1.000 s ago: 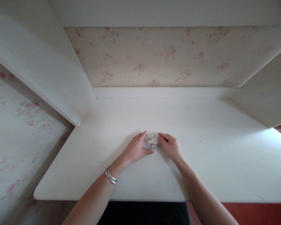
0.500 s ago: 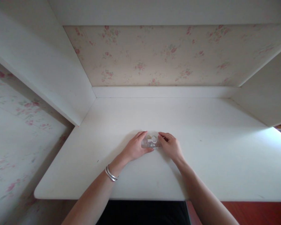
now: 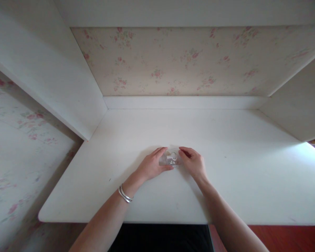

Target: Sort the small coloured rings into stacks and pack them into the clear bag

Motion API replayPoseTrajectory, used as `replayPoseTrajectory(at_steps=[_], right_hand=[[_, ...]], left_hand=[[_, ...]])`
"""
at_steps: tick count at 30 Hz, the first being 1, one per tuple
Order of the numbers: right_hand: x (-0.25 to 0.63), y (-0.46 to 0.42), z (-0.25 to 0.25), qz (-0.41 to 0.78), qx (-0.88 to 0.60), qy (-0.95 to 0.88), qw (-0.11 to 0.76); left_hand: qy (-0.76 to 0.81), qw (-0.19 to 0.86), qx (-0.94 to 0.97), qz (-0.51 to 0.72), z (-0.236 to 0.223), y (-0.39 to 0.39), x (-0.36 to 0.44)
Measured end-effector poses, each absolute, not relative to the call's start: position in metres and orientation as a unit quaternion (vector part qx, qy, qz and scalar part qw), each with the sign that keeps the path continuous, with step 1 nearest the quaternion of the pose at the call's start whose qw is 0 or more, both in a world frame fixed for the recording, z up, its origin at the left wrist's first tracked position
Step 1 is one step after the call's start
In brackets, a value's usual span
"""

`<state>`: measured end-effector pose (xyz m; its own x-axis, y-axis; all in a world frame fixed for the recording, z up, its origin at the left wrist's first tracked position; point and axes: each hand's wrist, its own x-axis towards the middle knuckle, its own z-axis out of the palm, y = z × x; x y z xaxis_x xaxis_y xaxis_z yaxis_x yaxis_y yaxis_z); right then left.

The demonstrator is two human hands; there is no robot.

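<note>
A small clear plastic box (image 3: 171,160) with white shapes and a yellowish spot in or on it lies low over the white desk, between my hands. My left hand (image 3: 153,163) is wrapped round its left side, fingers at the far edge and thumb along the near edge. Two silver bangles circle that wrist. At the box's right end, my right hand (image 3: 193,162) has its thumb and fingertips pinched together on the edge. What exactly those fingertips grip is hidden.
The white desk top (image 3: 157,129) stretches to both sides, with a rounded front left corner. White panels (image 3: 55,70) stand left and right, and a low strip (image 3: 183,102) runs along the back below flowered wallpaper (image 3: 173,63).
My right hand has shifted slightly to the right along the box's end. The box's face looks flatter and its white shapes sit a little differently. My left hand keeps its hold.
</note>
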<state>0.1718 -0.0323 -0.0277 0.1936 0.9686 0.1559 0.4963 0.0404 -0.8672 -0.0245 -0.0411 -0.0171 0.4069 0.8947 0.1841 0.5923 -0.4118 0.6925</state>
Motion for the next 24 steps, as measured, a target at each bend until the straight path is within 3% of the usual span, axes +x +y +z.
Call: replayPoseTrajectory(at_steps=[4, 9, 24], right_hand=[[0.172, -0.032, -0.031, 0.302, -0.624, -0.554, 0.461], [0.173, -0.031, -0.039, 0.34, -0.638, -0.547, 0.422], [0.171, -0.032, -0.039, 0.298, -0.614, -0.567, 0.462]], left_hand=[[0.469, 0.267, 0.794, 0.281, -0.018, -0.041, -0.024], [0.471, 0.261, 0.798, 0.272, -0.021, -0.041, -0.025], [0.472, 0.259, 0.802, 0.258, -0.023, -0.04, -0.026]])
